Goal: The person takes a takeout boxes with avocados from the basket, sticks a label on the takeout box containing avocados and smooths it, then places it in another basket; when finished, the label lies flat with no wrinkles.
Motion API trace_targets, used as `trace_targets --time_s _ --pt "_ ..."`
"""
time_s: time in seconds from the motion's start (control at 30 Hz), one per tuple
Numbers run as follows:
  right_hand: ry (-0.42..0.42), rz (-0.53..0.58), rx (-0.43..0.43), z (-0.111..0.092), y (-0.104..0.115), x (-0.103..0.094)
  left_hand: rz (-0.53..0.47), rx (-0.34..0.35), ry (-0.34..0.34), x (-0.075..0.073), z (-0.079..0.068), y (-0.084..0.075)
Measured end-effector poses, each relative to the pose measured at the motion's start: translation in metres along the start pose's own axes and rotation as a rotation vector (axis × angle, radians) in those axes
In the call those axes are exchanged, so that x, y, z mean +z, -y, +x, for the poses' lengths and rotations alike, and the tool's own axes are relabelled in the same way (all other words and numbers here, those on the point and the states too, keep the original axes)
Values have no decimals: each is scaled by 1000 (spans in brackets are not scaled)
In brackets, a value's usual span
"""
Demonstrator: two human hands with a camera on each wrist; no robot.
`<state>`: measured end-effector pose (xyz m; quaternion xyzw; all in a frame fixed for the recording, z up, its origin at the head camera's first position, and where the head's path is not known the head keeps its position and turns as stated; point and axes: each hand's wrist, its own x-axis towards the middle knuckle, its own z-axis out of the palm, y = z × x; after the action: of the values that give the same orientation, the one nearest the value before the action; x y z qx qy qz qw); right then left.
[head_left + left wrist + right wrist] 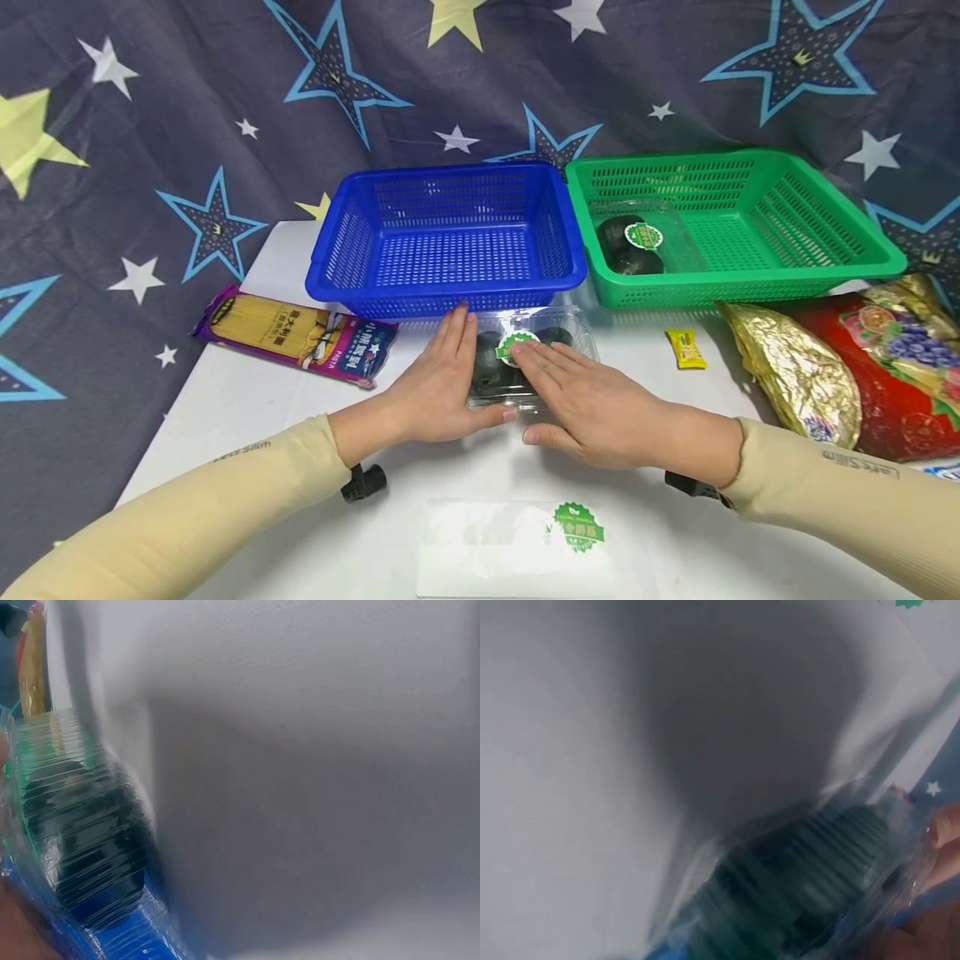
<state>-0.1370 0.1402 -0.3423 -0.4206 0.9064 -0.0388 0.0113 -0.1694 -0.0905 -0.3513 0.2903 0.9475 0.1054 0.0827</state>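
Observation:
A clear plastic clamshell box (570,321) holding several dark, round fruits stands in front of the blue basket. On its lid lies a green-and-white sticker (512,346). My right hand (600,408) rests its straight fingers on the lid, fingertips on the sticker. Along the box's left side lie the straight fingers of my left hand (435,387), its thumb stretched across the front edge. Both wrist views catch the ridged side of the box (82,825) close up, dark fruit (795,877) showing through it. My right palm hides part of the box in the head view.
Behind stand a blue basket (333,250) and a green basket (795,287); the green one holds a similar stickered box (678,242). Pasta (300,333) lies left. A small yellow packet (686,348) and a large red-gold bag (862,367) lie right. A sticker sheet (510,550) lies in front.

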Motion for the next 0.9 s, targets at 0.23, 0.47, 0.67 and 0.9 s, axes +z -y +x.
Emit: trace_targets --time_s 0.23,0.47,0.67,0.9 --pt "-39 -53 -4 -9 -10 0 0 2 -7 0 -1 0" --pt "-33 10 -32 0 -20 -10 -3 6 0 0 1 2" --pt "7 -13 -27 9 -21 -10 -4 6 1 0 2 0" --pt "29 -89 -46 8 -10 -5 2 -2 9 -1 0 -1"
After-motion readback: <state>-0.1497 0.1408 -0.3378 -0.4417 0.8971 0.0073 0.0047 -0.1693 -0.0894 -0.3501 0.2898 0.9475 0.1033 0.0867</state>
